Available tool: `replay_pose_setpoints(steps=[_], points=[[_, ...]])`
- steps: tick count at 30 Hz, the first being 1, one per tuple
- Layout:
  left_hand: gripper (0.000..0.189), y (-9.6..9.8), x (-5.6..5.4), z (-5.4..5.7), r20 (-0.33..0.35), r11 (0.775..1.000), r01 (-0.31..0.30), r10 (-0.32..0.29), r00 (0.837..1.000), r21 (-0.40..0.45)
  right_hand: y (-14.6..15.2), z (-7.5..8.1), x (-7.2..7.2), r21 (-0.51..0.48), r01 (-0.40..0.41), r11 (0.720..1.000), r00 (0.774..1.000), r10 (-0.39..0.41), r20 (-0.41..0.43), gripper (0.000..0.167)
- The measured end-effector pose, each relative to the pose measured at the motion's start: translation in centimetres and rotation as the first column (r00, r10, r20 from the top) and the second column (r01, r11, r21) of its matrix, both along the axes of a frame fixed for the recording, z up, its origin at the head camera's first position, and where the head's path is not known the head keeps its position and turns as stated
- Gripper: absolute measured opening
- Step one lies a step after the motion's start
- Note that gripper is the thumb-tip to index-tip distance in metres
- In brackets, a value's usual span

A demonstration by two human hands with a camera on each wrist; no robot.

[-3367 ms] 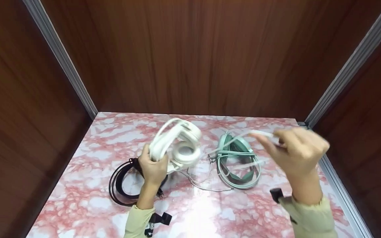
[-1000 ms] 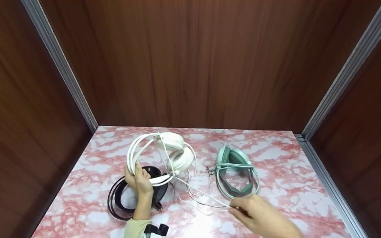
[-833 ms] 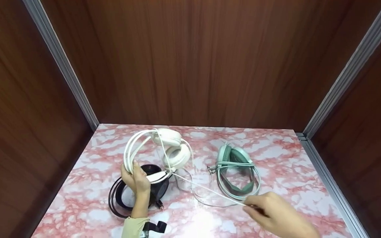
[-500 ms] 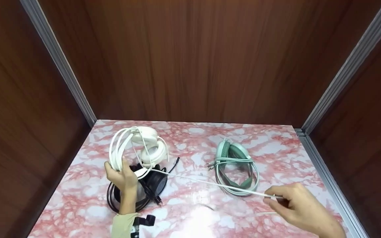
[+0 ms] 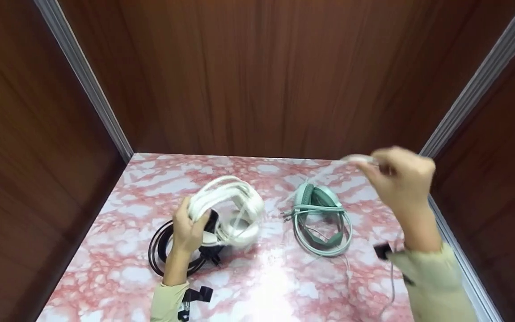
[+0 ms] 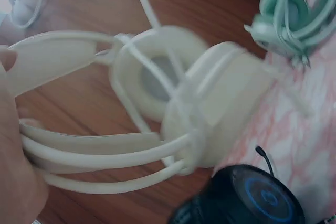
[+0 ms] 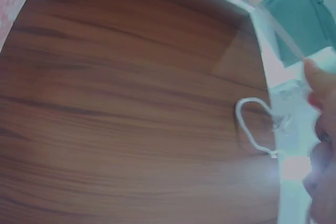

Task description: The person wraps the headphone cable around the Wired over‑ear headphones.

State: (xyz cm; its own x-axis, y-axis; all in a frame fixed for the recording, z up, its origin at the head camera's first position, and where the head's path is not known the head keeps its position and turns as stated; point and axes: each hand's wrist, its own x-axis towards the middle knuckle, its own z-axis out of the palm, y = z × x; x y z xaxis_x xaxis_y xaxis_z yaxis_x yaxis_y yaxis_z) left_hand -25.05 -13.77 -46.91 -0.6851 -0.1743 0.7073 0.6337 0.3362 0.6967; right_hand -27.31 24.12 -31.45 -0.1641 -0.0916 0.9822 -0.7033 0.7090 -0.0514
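White headphones (image 5: pixel 215 196) are held up above the left part of the table in my left hand (image 5: pixel 188 229), whose fingers and thumb grip the headband. Loops of white cable run along the band, and in the left wrist view they cross the ear cups (image 6: pixel 223 100). My right hand (image 5: pixel 403 179) is raised at the right, blurred by motion, pinching the white cable (image 5: pixel 356 158) between thumb and fingers. From there the cable slants down to the left, faint with blur. In the right wrist view my right hand (image 7: pixel 323 108) shows only at the edge.
Mint green headphones (image 5: pixel 324 245) with their cable wound round them lie right of the middle. Under my left hand lie black headphones (image 5: pixel 210 252) with a coiled black cable (image 5: pixel 152 255). Brown wood-grain walls (image 5: pixel 257 80) enclose the pink and white marbled table (image 5: pixel 128 277).
My right hand has swung up and away from low over the table, lifting the cable that was stretched tight. My left hand has shifted right with the white headphones, which have turned.
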Motion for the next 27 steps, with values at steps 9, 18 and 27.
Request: replay_pose_setpoints(steps=[9, 18, 27], points=[[0.029, 0.2, 0.1, -1.1, -0.061, 0.792, 0.574, -0.576, 0.815, 0.207, -1.7, 1.2, -7.3, -0.18, 0.192, 0.965, 0.958, -0.144, 0.246, 0.045], [0.021, 3.0, 0.5, 1.0, -0.402, 0.002, 0.928, -0.901, 0.163, 0.373, -2.3, -3.3, -11.7, -0.152, 0.263, 0.953, 0.756, -0.105, 0.646, 0.059], [0.024, 5.5, -0.1, 2.4, -0.709, -0.431, 0.774, -0.705, 0.032, 0.463, -4.7, -12.4, -15.7, -0.1, -0.035, 0.994, 0.642, 0.099, 0.76, 0.043]])
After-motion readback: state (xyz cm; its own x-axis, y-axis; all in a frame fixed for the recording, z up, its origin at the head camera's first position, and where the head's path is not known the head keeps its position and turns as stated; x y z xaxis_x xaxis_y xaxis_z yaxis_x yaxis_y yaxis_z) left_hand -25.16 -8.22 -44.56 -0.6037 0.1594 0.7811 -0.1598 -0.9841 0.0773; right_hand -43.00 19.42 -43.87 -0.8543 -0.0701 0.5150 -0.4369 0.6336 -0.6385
